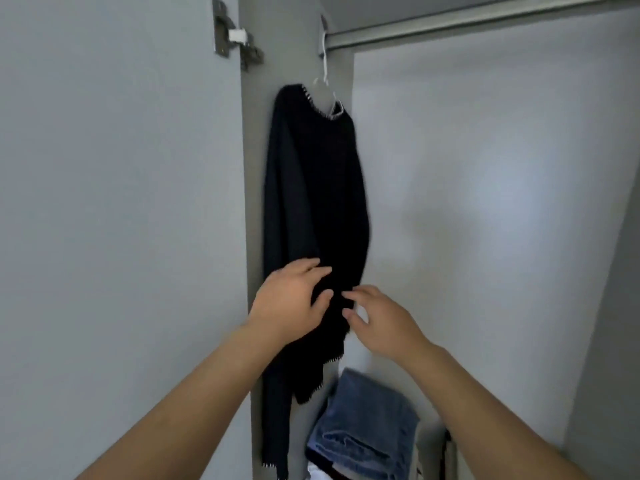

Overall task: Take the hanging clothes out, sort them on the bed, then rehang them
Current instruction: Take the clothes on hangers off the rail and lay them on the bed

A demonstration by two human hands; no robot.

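- Grey wardrobe (485, 202) stands open, its rail (485, 20) running across the top; the rest of the rail looks bare, so this may be a first garment back or a last one out, and the view cannot settle which.
- Black sweater (311, 188), white-stitched at neck and hem, hangs at the rail's far left end, close against the side panel.
- Folded jeans (367, 424) sit stacked below it.
- Left hand (289, 303) lies on the lower front, fingers relaxed, thumb touching cloth, gripping nothing.
- Right hand (377, 320) hovers just beside the hem, fingers spread loose, empty.
- White hanger (325, 74) is the part worth handling: lifting its hook seems safer than tugging the knit.
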